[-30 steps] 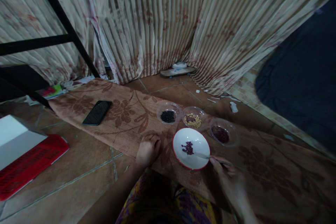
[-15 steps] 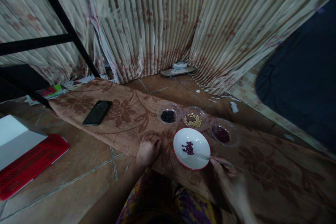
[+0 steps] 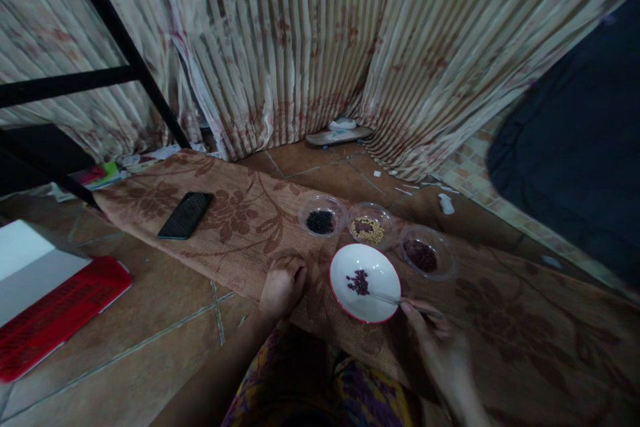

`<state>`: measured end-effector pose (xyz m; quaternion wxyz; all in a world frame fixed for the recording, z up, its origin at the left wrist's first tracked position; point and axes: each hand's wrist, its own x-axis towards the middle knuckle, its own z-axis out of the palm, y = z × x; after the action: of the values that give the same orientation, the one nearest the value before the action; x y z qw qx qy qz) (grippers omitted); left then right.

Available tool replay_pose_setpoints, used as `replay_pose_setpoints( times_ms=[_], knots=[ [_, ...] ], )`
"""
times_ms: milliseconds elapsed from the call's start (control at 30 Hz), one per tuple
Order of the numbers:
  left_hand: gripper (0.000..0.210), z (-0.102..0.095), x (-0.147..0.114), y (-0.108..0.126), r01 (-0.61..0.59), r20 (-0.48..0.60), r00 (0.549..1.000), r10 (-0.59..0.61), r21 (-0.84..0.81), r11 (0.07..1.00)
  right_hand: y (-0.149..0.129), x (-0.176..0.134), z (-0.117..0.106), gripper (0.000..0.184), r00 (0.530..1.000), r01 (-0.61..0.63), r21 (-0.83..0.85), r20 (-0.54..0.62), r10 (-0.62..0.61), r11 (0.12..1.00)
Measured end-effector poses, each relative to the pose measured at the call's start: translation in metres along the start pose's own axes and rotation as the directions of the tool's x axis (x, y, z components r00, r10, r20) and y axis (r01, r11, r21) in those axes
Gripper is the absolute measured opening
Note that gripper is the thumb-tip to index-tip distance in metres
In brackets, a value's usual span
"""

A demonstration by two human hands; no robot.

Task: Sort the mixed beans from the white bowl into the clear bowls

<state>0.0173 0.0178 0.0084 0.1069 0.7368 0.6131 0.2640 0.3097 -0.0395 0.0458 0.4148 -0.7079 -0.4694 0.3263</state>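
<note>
The person's left hand and right hand are both bare, and so are the forearms, as far as the view shows them. Just below the near edge of the brown floral cloth, the person's garment is printed with irregular yellow and purple patches on a dark ground. Its middle falls in deep shadow, too dim to make out.

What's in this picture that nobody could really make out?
All in the head view:
Metal utensil: its tip is too small and blurred to identify; the right hand hides part of its handle.
Left hand: curled fingers hide its palm.
Red-and-white object: cut off by the left edge, its print too blurred.
Black grains: too small to count.
</note>
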Motion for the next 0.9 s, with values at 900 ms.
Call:
replay_pose_setpoints(
  times_ms=[900],
  knots=[
    [0.019,-0.001,0.001,0.000,0.004,0.003,1.000,-0.004,0.020,1.000,-0.014,-0.005,0.002,0.042,0.996,0.067,-0.113,0.060,-0.061,0.991]
  ],
)
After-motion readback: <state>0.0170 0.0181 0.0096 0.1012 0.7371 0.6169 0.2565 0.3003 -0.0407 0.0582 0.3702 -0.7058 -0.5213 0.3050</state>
